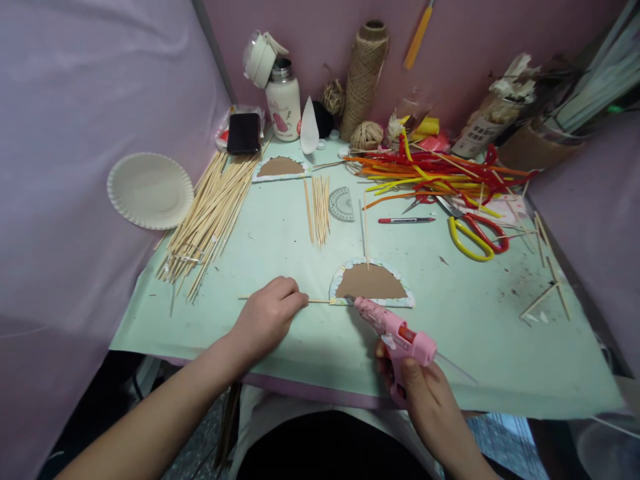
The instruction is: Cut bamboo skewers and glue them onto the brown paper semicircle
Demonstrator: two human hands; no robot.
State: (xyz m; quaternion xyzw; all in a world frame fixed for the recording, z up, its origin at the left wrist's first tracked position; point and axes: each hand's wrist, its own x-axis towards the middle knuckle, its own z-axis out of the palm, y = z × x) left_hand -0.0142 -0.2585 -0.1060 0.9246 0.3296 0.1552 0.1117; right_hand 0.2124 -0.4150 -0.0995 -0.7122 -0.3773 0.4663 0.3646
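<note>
My right hand (417, 387) is wrapped round the handle of a pink glue gun (395, 327), and a clear glue stick juts from its back end. The nozzle points at the lower left part of a half-round cardboard piece (373, 281) with a pale patterned edge. My left hand (273, 310) pinches a thin bamboo skewer (319, 301) lying sideways, its right end at the piece's lower left corner. Another skewer (366, 230) stands out from the top of the curved edge. Whether fresh glue is on the cardboard I cannot tell.
Loose skewers (215, 213) lie at the left by a paper plate (150, 190). Toward the back are a second half-round piece (283, 167), a protractor (342, 204), a bottle (284, 103) and twine (367, 73). Scissors (475, 237), a pen (406, 220) and coloured pipe cleaners (425, 173) lie right.
</note>
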